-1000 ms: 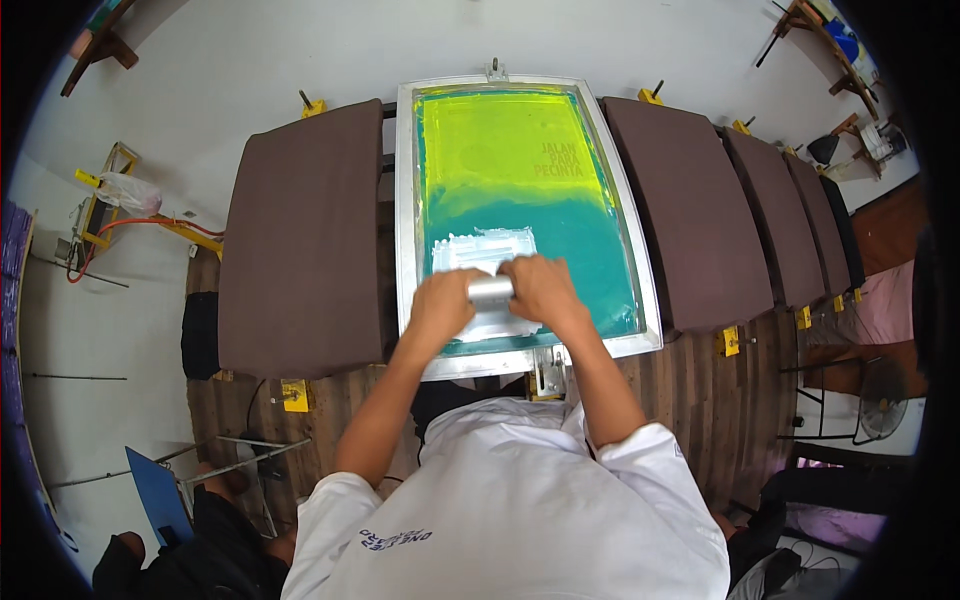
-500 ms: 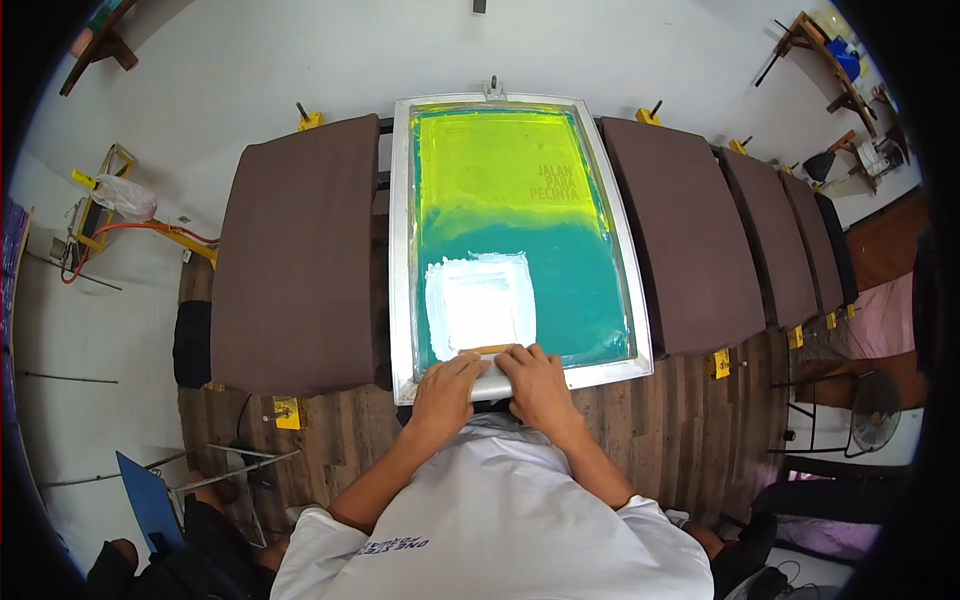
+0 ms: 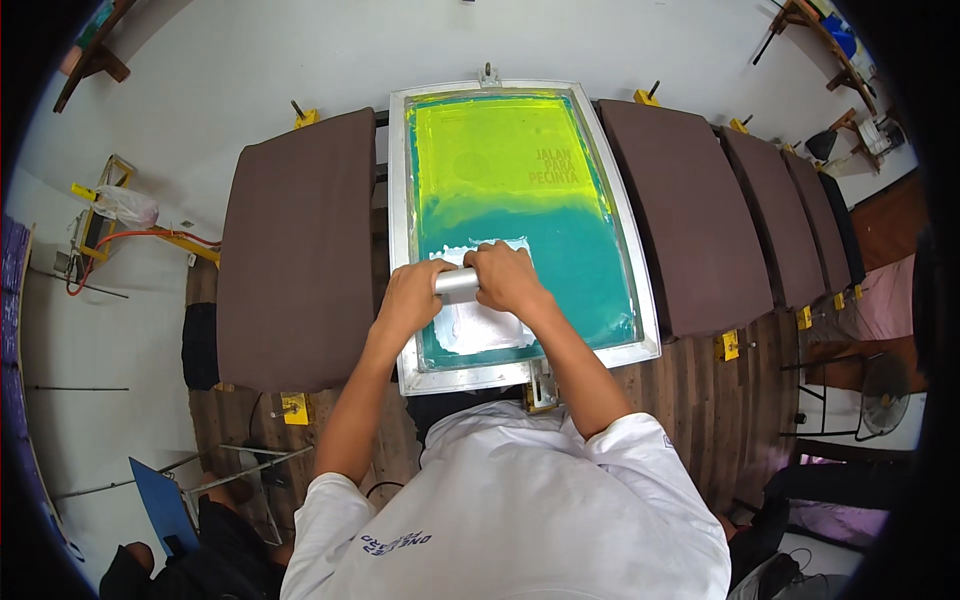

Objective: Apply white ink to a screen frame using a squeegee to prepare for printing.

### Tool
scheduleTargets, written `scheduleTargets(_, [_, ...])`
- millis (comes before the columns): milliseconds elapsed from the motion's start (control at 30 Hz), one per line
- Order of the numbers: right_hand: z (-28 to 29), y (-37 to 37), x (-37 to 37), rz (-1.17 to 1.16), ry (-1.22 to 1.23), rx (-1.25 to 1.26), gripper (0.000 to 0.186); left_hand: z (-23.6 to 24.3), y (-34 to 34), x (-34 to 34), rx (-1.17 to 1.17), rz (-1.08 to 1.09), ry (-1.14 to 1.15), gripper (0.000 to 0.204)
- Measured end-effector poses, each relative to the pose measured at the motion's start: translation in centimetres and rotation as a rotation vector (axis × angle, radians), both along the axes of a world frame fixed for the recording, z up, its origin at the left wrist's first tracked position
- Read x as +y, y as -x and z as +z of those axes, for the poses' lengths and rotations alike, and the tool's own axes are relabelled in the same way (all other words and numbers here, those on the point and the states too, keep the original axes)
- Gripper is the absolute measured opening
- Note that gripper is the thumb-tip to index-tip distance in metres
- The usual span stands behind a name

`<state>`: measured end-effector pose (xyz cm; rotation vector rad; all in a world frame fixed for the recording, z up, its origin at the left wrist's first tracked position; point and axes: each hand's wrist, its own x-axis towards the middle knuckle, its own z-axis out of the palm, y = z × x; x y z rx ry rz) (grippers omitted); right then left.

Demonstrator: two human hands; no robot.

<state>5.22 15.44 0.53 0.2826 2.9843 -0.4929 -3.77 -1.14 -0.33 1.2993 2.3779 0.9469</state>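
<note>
A screen printing frame (image 3: pixel 402 180) with a silver metal rim lies before me, its mesh yellow-green at the far part and teal nearer. White ink (image 3: pixel 480 330) covers a rough square on the near left of the mesh. Both my hands grip a squeegee (image 3: pixel 457 282) with a silver handle, at the far part of the white patch. My left hand (image 3: pixel 412 295) is wrapped round its left end, and my right hand (image 3: pixel 507 277) closes over its right end. The blade below the handle is hidden.
Brown fabric-covered boards (image 3: pixel 295 250) (image 3: pixel 685 220) flank the frame, with more in a row to the right. Yellow clamps (image 3: pixel 297 408) sit at their ends. A red hose (image 3: pixel 140 235) runs at the left. Another person's dark clothing (image 3: pixel 225 550) shows at lower left, near a blue panel (image 3: pixel 158 500).
Both hands and the squeegee have moved away from me, from the frame's near edge to the far part of the white ink. My view has shifted slightly.
</note>
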Motion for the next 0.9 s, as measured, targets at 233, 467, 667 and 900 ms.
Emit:
scheduleTargets(233, [-0.6, -3.8, -1.1, 0.033, 0.070, 0.039, 0.030, -0.7, -3.6, -1.4, 0.051, -0.035, -0.025, 0.044])
scheduleTargets(467, [0.8, -10.0, -3.4, 0.066, 0.087, -0.032, 0.042, 1.7, -9.5, -3.8, -0.090, -0.044, 0.115, 0.050])
scheduleTargets(667, [2.7, -7.1, -0.8, -0.068, 0.030, 0.004, 0.034, 0.7, -5.5, 0.2, -0.034, -0.079, -0.089, 0.041])
scheduleTargets(900, [-3.3, -8.6, -3.3, -0.089, -0.069, 0.225, 0.046, -3.0, -6.4, -1.0, 0.127, -0.078, -0.087, 0.052])
